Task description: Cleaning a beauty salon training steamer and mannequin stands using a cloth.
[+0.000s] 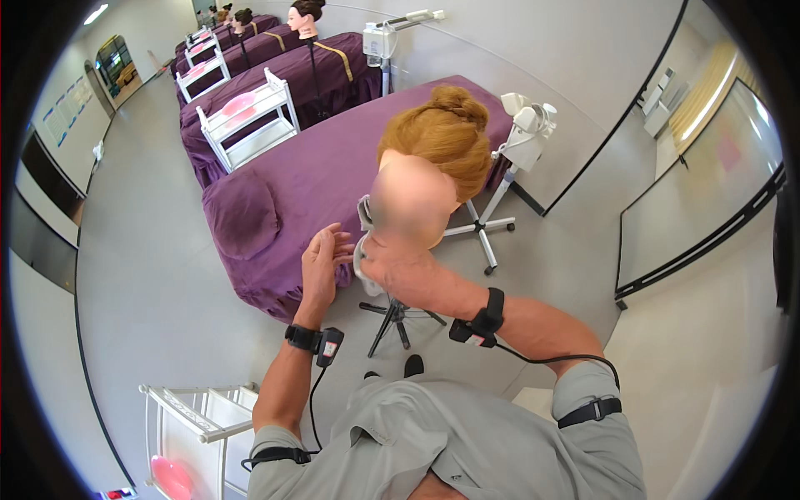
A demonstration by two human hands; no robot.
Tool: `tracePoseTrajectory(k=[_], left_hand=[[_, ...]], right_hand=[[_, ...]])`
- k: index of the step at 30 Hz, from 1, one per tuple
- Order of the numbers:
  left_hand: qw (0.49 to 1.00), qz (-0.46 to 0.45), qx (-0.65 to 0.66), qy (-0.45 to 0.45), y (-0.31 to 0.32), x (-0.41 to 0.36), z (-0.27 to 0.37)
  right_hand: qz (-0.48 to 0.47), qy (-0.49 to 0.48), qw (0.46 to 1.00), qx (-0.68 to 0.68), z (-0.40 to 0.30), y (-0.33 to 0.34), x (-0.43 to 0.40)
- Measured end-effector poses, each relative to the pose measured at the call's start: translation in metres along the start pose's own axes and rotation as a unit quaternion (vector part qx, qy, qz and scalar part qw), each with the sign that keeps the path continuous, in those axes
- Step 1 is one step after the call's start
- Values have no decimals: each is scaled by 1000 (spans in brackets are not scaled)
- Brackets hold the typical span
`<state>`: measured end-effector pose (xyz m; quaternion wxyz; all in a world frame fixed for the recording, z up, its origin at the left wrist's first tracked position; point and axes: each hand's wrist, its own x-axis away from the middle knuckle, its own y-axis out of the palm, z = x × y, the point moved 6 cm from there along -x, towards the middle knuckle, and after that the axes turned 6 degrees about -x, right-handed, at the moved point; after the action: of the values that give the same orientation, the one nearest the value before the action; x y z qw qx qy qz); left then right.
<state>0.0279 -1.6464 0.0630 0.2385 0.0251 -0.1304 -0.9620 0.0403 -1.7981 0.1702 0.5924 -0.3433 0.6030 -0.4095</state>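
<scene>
A mannequin head (415, 194) with ginger hair (437, 137) pinned up in a bun stands before me, its face blurred. Beneath it are the dark legs of a tripod stand (395, 319). My right hand (397, 269) is at the lower front of the head, by the chin and neck. A pale grey-white item (370, 284) shows beside and below its fingers; whether it is gripped, I cannot tell. Left of that item, my left hand (325, 253) is raised with its fingers loosely bent and apart, with nothing visible in it.
Behind the head is a bed with a purple cover (312, 169) and a round purple cushion (240, 212). A wheeled white appliance (525, 134) stands right. White trolleys (250, 119) (200, 415) hold pink bowls (240, 106) (172, 478). More mannequin heads (304, 22) stand farther back.
</scene>
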Motion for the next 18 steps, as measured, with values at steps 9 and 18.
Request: tracePoseTrajectory(k=[9,18], left_hand=[[967,-74,-210,120,27,2,67],[948,-101,-243,181,103,-21,96]], right_hand=[[277,265,894,-232,59,-52,118],[397,324,830,-221,72,34,125]])
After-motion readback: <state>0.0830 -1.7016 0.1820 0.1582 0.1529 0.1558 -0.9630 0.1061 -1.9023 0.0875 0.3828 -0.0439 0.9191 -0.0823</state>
